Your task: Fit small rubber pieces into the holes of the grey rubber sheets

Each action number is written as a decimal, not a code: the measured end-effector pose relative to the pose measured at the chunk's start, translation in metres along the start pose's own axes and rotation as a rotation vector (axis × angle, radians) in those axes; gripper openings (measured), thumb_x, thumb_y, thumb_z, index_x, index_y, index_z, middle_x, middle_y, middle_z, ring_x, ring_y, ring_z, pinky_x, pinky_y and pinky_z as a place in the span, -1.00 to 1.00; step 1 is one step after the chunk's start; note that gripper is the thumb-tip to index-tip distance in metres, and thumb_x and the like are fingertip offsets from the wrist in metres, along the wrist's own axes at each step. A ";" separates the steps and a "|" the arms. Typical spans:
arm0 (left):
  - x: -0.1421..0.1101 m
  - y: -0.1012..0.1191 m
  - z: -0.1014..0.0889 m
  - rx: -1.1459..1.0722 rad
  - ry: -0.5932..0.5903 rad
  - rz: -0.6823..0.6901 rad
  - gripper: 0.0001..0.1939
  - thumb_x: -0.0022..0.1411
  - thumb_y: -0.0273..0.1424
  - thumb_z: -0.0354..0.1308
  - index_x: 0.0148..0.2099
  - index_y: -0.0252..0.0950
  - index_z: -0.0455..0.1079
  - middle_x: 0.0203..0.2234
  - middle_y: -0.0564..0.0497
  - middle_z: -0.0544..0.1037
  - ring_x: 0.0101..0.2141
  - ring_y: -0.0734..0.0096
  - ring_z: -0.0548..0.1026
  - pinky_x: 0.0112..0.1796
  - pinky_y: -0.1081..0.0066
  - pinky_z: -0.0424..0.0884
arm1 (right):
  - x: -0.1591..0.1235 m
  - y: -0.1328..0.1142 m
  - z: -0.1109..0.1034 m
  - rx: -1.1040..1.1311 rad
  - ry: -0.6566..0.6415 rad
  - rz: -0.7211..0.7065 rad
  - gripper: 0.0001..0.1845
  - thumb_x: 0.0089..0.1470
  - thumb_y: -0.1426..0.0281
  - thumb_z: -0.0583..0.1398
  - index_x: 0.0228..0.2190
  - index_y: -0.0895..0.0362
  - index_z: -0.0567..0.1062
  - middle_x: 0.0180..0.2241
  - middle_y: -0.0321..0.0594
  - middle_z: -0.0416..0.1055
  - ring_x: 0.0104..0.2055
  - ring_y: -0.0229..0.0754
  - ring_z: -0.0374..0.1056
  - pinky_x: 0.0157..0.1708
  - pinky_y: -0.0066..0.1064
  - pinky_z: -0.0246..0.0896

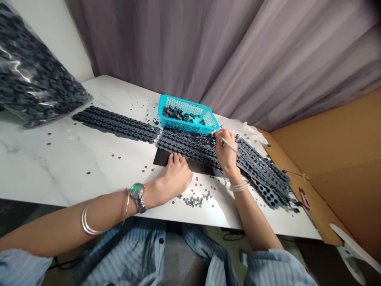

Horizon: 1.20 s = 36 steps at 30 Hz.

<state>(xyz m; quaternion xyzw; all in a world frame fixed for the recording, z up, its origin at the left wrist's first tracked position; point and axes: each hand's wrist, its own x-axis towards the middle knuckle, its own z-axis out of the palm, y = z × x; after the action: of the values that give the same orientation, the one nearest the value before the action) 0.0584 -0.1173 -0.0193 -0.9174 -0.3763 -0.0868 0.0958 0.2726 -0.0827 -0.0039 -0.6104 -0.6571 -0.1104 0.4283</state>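
Dark grey foam strips point(190, 150) with rows of round holes lie across the table, the middle piece on a flat black sheet point(162, 157). My left hand point(175, 174) lies palm down, its fingertips resting at the near edge of that strip and sheet, holding nothing visible. My right hand point(228, 153) is closed around a thin pale stick-like tool point(228, 143) over the right end of the middle strip. The tool's working tip is hidden by my hand. Small round grey discs point(195, 199) are scattered on the table near me.
A turquoise basket point(189, 126) with small dark foam pieces stands behind the strips. Another strip point(119, 125) lies left; a pile of strips point(264, 167) lies right. A large clear bag of dark foam pieces point(35, 75) stands at left. A pink cutter point(304, 198) rests on cardboard at right.
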 end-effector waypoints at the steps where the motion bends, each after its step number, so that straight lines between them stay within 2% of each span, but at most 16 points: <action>1: 0.000 0.000 0.001 -0.003 -0.002 -0.003 -0.50 0.32 -0.29 0.03 0.06 -0.69 0.42 0.00 -0.53 0.46 0.02 -0.13 0.42 0.00 0.07 0.31 | 0.002 0.007 -0.004 -0.031 0.034 0.062 -0.81 0.23 0.32 0.06 -0.36 0.07 0.43 -0.26 -0.14 0.46 -0.03 -0.05 0.32 0.00 -0.12 0.24; 6: -0.002 0.000 0.003 -0.014 -0.011 -0.013 -0.46 0.33 -0.30 0.02 0.12 -0.74 0.34 0.03 -0.56 0.42 0.06 -0.18 0.39 0.02 0.04 0.30 | 0.003 0.024 -0.015 0.067 -0.021 0.274 -0.77 0.15 0.23 0.12 -0.35 0.12 0.48 -0.43 -0.23 0.48 -0.38 -0.18 0.38 -0.33 -0.30 0.32; 12: -0.002 0.000 0.001 0.000 -0.012 -0.018 -0.46 0.35 -0.32 -0.02 0.14 -0.76 0.31 -0.01 -0.57 0.45 0.03 -0.18 0.42 0.00 0.04 0.31 | -0.001 0.000 -0.006 0.310 -0.110 0.402 -0.77 0.09 0.23 0.18 -0.29 0.13 0.49 -0.42 -0.23 0.51 -0.48 -0.25 0.40 -0.50 -0.40 0.33; 16: 0.000 -0.002 0.002 0.028 -0.021 -0.135 -0.41 0.32 -0.28 0.02 0.15 -0.78 0.30 0.01 -0.62 0.42 0.07 -0.26 0.39 0.02 0.01 0.29 | -0.006 -0.030 0.010 0.440 -0.242 0.345 -0.69 0.15 0.15 0.14 -0.35 0.13 0.48 -0.42 -0.21 0.52 -0.46 -0.24 0.41 -0.48 -0.40 0.36; 20: 0.002 -0.004 0.002 0.036 -0.048 -0.190 -0.36 0.31 -0.22 0.05 0.16 -0.78 0.28 0.03 -0.66 0.39 0.12 -0.34 0.33 0.04 -0.02 0.27 | -0.009 -0.051 0.021 0.408 -0.326 0.261 -0.71 0.14 0.15 0.16 -0.28 0.11 0.51 -0.38 -0.19 0.55 -0.38 -0.18 0.46 -0.41 -0.38 0.37; 27: -0.002 -0.002 -0.012 -0.001 -0.110 -0.180 -0.42 0.35 -0.29 0.01 0.17 -0.78 0.28 0.04 -0.66 0.38 0.11 -0.28 0.36 0.05 0.01 0.27 | -0.010 -0.058 0.024 0.385 -0.399 0.220 -0.70 0.19 0.16 0.11 -0.33 0.09 0.52 -0.41 -0.22 0.56 -0.36 -0.16 0.49 -0.37 -0.38 0.37; 32: 0.000 -0.002 -0.015 0.006 -0.156 -0.174 -0.40 0.37 -0.29 -0.03 0.19 -0.80 0.24 0.10 -0.67 0.32 0.16 -0.30 0.29 0.08 0.00 0.25 | -0.012 -0.066 0.028 0.354 -0.450 0.143 -0.74 0.15 0.20 0.18 -0.26 0.11 0.55 -0.34 -0.20 0.59 -0.35 -0.16 0.50 -0.35 -0.38 0.36; 36: 0.001 -0.003 -0.017 -0.003 -0.197 -0.177 -0.38 0.38 -0.29 -0.04 0.22 -0.81 0.18 0.12 -0.68 0.27 0.18 -0.30 0.26 0.11 0.00 0.22 | -0.013 -0.068 0.031 0.308 -0.477 0.032 -0.79 0.17 0.28 0.18 -0.26 0.09 0.58 -0.25 -0.20 0.59 -0.24 -0.14 0.51 -0.19 -0.33 0.38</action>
<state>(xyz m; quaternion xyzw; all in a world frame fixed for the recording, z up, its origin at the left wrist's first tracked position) 0.0552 -0.1188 -0.0026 -0.8849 -0.4632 -0.0049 0.0491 0.1971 -0.0870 -0.0067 -0.5572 -0.7386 0.1442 0.3510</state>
